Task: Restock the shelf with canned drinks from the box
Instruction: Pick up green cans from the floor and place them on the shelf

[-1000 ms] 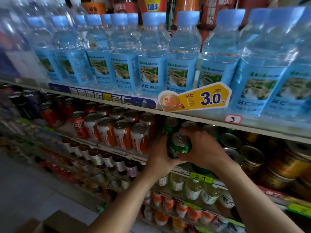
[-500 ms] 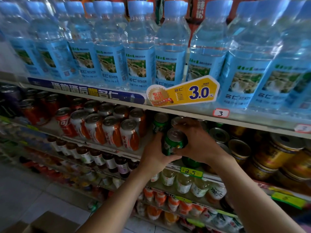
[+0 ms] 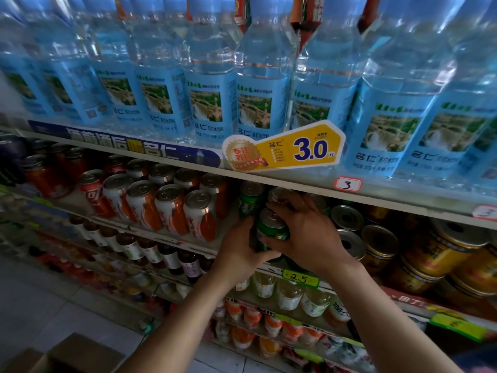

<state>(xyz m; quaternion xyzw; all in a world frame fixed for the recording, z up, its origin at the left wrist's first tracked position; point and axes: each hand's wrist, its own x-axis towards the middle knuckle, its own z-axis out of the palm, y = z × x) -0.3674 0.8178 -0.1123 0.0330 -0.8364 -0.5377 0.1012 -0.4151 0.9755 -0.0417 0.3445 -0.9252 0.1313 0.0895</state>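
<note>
One green can (image 3: 271, 230), held at the front of the middle shelf (image 3: 269, 181): long axis near upright, silver top tilted slightly toward the camera; left hand (image 3: 239, 251) wrapped round its lower left side, right hand (image 3: 309, 232) pinching its right side, fingers spread over the top. Two more green cans (image 3: 250, 197) show just behind the grip, upright. Left of the grip, five orange-and-white cans (image 3: 172, 208) in the front row; right of it, gold tins (image 3: 379, 246); box (image 3: 67, 356) corner below.
</note>
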